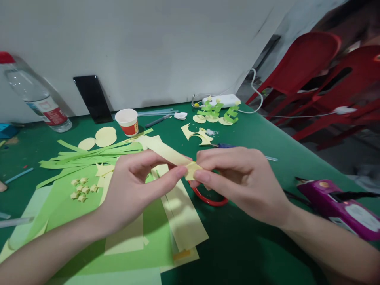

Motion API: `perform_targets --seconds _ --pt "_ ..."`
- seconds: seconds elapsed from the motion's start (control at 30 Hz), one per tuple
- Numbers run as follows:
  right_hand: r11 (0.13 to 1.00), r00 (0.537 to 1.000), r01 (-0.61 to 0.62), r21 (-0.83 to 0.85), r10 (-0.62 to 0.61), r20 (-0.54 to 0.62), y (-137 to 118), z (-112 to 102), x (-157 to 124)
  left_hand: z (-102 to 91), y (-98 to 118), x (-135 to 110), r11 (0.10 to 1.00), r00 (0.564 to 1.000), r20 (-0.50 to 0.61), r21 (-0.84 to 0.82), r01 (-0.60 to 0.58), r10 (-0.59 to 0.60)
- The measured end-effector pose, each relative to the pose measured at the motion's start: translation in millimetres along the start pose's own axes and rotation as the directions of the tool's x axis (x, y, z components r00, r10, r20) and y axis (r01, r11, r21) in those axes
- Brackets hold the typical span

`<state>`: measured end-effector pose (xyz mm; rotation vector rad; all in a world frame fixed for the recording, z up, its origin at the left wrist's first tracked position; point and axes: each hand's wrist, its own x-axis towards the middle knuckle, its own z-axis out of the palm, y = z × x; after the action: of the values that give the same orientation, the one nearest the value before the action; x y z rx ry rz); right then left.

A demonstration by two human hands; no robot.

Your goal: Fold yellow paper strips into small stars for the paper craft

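Observation:
A pale yellow paper strip stretches between my two hands, folded over at its right end. My left hand pinches it between thumb and forefinger beside the fold. At the folded end my right hand grips it in the same manner. Below the hands lie red-handled scissors, partly covered by my right hand. Wider yellow paper strips rest on green paper sheets. Several small folded paper stars sit on the green sheet, left of my left hand.
Green paper strips and a paper cup stand behind. A phone and a bottle lean near the wall. Green paper curls stand by a power strip. A purple glue gun lies right, red chairs beyond.

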<state>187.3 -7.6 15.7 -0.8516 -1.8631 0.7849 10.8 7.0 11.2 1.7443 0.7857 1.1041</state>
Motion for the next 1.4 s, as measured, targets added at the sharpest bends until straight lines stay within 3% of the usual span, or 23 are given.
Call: perform_targets --seconds 0.17,0.33,0.47,0.53,0.67,0.8,0.87,0.93,1.0,1.07,1.23,1.4 --pt "0.976 0.985 -0.174 0.133 0.175 -0.001 0 1 0 0.7 -5 -1 0.968 0.973 -0.045 0.120 -0.220 0.227" --pt "0.896 0.959 -0.281 0.343 0.272 0.077 5 0 -2 -2.1 -7 3 0.862 0.896 0.025 0.263 -0.433 0.443" --pt "0.770 0.930 -0.363 0.525 0.330 0.160 5 1 -2 -5.5 -5 6 0.712 0.809 0.155 0.403 -0.575 0.566" --pt "0.684 0.890 -0.449 0.575 0.400 0.218 3 2 -2 -7.1 -5 7 0.660 0.775 0.187 0.428 -0.617 0.604" --pt "0.505 0.806 -0.580 0.639 0.467 0.364 -2 4 -2 -10.7 -9 6 0.653 0.738 0.191 0.363 -0.665 0.647" --pt "0.453 0.785 -0.614 0.646 0.439 0.438 1 3 1 -12.8 -13 4 0.734 0.824 0.092 0.409 -0.543 0.559" --pt "0.499 0.796 -0.602 0.623 0.431 0.425 4 2 2 -11.7 -12 5 0.777 0.867 0.049 0.420 -0.469 0.496" --pt "0.681 0.859 -0.511 0.524 0.402 0.315 7 0 4 -9.4 -9 7 0.853 0.910 -0.006 0.351 -0.386 0.414" --pt "0.890 0.938 -0.340 0.305 0.298 0.177 8 -1 6 -6.7 -5 8 0.940 0.960 -0.046 0.224 -0.258 0.275" --pt "0.977 0.976 -0.193 0.086 0.183 0.117 8 -2 6 -4.6 -3 9 0.986 0.990 -0.053 0.104 -0.128 0.134" --pt "0.986 0.999 0.013 -0.165 -0.006 0.042 7 1 4 -1.5 0 7 0.991 0.994 0.003 -0.082 0.107 -0.107" --pt "0.981 0.999 0.044 -0.190 -0.046 -0.006 4 1 1 -2.7 3 8 0.986 0.983 0.121 -0.075 0.148 -0.139"
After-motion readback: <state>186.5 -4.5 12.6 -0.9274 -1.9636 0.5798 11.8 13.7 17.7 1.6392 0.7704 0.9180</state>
